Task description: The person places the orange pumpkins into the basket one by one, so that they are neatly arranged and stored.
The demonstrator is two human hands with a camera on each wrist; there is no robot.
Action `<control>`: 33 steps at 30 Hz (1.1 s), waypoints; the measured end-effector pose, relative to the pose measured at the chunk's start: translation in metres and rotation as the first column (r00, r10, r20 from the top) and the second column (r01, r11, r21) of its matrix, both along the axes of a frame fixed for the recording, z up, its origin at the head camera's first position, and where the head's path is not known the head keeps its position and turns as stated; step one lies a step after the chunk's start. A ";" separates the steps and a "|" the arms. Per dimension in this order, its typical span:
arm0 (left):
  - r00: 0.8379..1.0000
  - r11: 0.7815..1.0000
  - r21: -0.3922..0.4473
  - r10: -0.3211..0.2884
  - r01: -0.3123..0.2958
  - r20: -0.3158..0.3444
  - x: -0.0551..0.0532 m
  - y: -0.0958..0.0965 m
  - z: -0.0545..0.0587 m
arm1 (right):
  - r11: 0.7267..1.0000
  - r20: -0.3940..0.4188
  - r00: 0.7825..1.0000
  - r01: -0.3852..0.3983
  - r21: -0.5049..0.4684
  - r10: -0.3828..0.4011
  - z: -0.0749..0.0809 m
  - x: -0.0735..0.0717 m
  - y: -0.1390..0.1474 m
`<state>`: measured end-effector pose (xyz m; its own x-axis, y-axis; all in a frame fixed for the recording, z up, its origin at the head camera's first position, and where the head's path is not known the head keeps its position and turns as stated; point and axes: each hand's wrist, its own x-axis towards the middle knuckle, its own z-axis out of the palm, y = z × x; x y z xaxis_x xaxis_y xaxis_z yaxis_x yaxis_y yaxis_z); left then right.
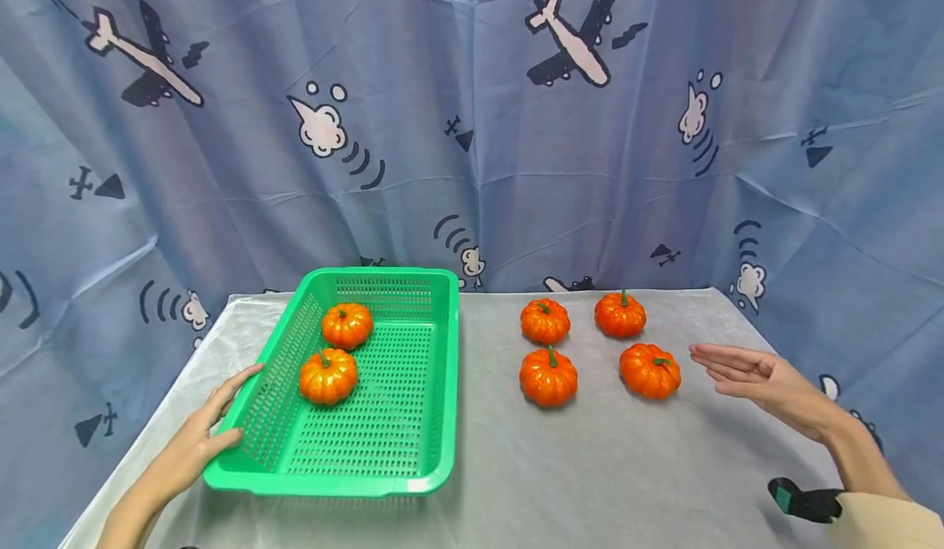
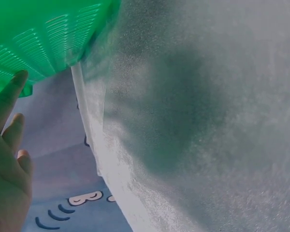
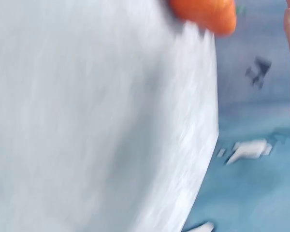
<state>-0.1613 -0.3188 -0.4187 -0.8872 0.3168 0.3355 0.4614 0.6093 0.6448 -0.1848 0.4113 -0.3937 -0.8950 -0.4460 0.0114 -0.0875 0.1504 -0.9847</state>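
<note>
A green perforated plastic basket (image 1: 391,483) stands on the left part of the table, with two small orange pumpkins inside: one pumpkin (image 1: 347,325) farther back and another pumpkin (image 1: 328,376) just in front of it. My left hand (image 1: 188,446) rests against the basket's left side, thumb and fingers spread along the rim; the left wrist view shows its fingers (image 2: 7,104) fairly straight by the outer wall. To the right of the nearest loose pumpkin (image 1: 650,371), my right hand (image 1: 767,381) hovers with straight fingers and holds nothing. Only its edge shows in the right wrist view.
Three more loose pumpkins lie on the pale tablecloth (image 1: 590,467): a back-left pumpkin (image 1: 545,321), a front-left pumpkin (image 1: 548,378) and a back-right pumpkin (image 1: 620,314). Behind the table hangs a blue curtain (image 1: 413,205) printed with airplanes.
</note>
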 end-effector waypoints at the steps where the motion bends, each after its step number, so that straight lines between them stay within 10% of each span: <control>1: 1.000 1.000 -0.006 0.006 -0.006 -0.003 0.000 0.000 0.000 | 1.000 0.012 1.000 0.010 -0.005 -0.010 -0.003 0.001 0.007; 21: 1.000 0.999 0.044 -0.027 0.027 -0.011 0.002 -0.002 -0.006 | 0.971 0.299 0.927 -0.192 -0.146 0.228 -0.057 -0.025 0.057; 33: 1.000 0.999 0.035 -0.017 0.016 0.007 0.000 0.001 -0.002 | 0.987 0.233 0.961 -0.158 0.017 0.149 -0.054 -0.046 0.024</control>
